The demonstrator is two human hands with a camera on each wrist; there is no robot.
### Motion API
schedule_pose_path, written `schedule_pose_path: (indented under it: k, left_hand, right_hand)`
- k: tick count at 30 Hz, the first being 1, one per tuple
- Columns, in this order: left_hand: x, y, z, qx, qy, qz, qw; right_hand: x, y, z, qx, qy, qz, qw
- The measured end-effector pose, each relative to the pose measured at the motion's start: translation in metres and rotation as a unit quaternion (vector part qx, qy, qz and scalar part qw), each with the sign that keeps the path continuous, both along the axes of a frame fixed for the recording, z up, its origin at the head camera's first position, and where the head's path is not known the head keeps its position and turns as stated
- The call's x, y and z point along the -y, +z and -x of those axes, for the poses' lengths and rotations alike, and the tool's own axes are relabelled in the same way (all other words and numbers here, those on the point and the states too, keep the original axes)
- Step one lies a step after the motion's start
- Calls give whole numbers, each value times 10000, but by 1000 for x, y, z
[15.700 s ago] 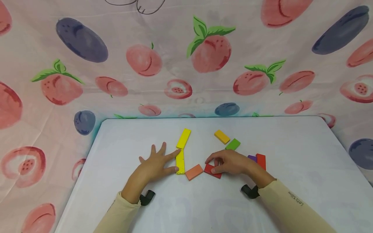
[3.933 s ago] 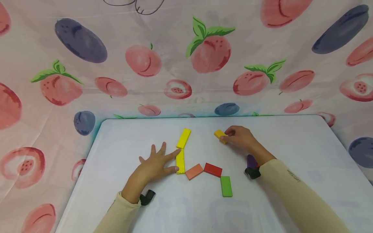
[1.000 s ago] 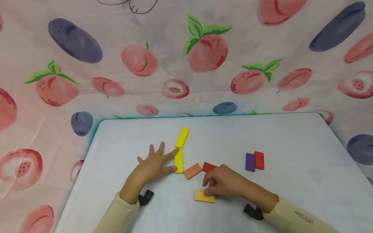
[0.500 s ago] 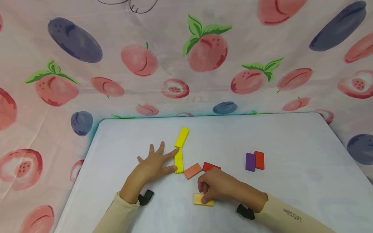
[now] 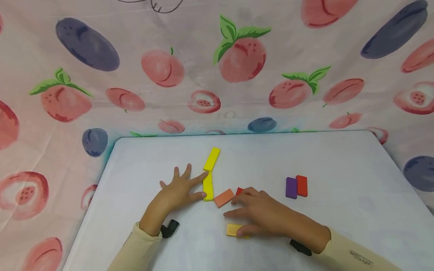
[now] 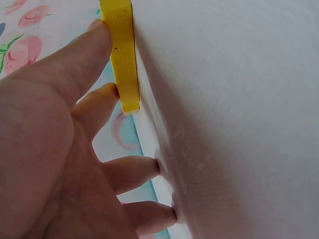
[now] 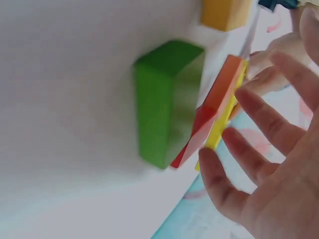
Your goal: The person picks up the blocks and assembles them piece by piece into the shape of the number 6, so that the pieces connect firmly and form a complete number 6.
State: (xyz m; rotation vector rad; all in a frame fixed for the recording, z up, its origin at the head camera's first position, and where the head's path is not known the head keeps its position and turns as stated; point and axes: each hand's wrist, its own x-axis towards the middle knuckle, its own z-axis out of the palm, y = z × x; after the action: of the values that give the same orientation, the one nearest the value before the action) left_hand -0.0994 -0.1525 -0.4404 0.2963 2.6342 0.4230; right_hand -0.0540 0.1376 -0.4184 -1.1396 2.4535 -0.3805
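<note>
Head view: left hand (image 5: 178,192) spread, lower yellow block (image 5: 208,186) touched by index fingertip and thumb, not gripped. Upper yellow block (image 5: 211,159) laid at its far end, tilted to the right. Salmon block (image 5: 223,198) set just beside the near end of the lower yellow block, then red block (image 5: 239,191), mostly covered by right hand (image 5: 262,212). Right hand spread too, nothing pinched; amber block (image 5: 233,229) partly covered by its thumb, contact cannot be told. Green block (image 7: 154,109) seen in right wrist view near the red one, hidden under the hand from above. Purple block (image 5: 291,187) and second red block (image 5: 301,186) placed side by side, touching, well apart on the right. All blocks supported by white table (image 5: 339,218), backed by fruit-print cloth (image 5: 203,56)
</note>
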Motion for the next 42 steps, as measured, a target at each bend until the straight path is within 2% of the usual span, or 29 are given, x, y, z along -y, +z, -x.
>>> schedule_pose_path:
  k: [4,7,14,20,25,42]
  left_hand:
    - [0,2,-1,-2,-14,8,10000]
    - [0,1,-1,-29,-44,34,10000]
    - [1,0,-1,-5,-34,28,10000]
    - [1,-4,-1,-1,-36,112,9999]
    - [2,-3,0,-42,-50,79,9999]
    - [1,-1,0,8,-34,14,10000]
  right_hand:
    - [-8,-4,-6,-658,321,-222,9971]
    - [-11,-8,-8,-849,431,-341,9949]
    - [-11,-12,-8,-932,478,-699,9920]
    - [-18,-14,-8,-1059,492,-583,9914]
    - [-21,-13,-7,-941,481,-343,9938]
    - [-30,-13,-8,-416,160,-361,9984]
